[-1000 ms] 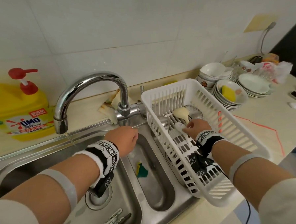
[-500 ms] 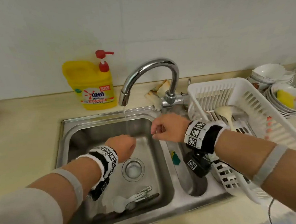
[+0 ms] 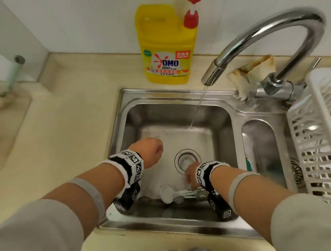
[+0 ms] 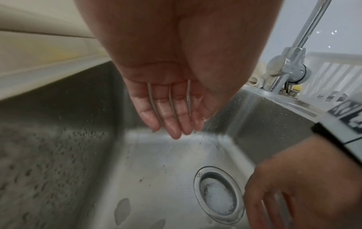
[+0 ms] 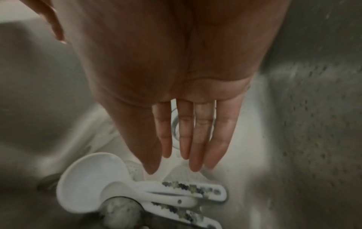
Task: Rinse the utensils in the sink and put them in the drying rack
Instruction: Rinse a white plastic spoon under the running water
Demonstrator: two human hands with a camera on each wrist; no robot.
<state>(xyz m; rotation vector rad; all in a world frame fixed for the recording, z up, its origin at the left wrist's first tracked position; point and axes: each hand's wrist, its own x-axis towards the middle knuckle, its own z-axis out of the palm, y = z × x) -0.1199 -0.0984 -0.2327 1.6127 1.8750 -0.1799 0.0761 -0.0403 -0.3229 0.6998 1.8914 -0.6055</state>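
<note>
Several spoons (image 3: 177, 193) lie in a bunch at the near wall of the steel sink (image 3: 220, 111): white ones with patterned handles (image 5: 192, 189) and a metal one (image 5: 121, 209). My right hand (image 3: 190, 176) reaches down with straight fingers (image 5: 195, 147) just above the spoons and holds nothing. Left of the drain (image 3: 187, 160) hangs my left hand (image 3: 149, 151); the left wrist view shows its wet fingers (image 4: 174, 117) straight and empty. The white drying rack (image 3: 319, 155) stands on the right.
A thin stream of water (image 3: 197, 108) runs from the curved tap (image 3: 271, 29) into the basin. A yellow detergent bottle (image 3: 166, 48) stands behind the sink. A small second basin (image 3: 262, 153) lies between the main basin and the rack.
My right hand left the rack, crossed over the sink and came down to the spoons. The left hand stayed low in the main basin. The head view swung left and down.
</note>
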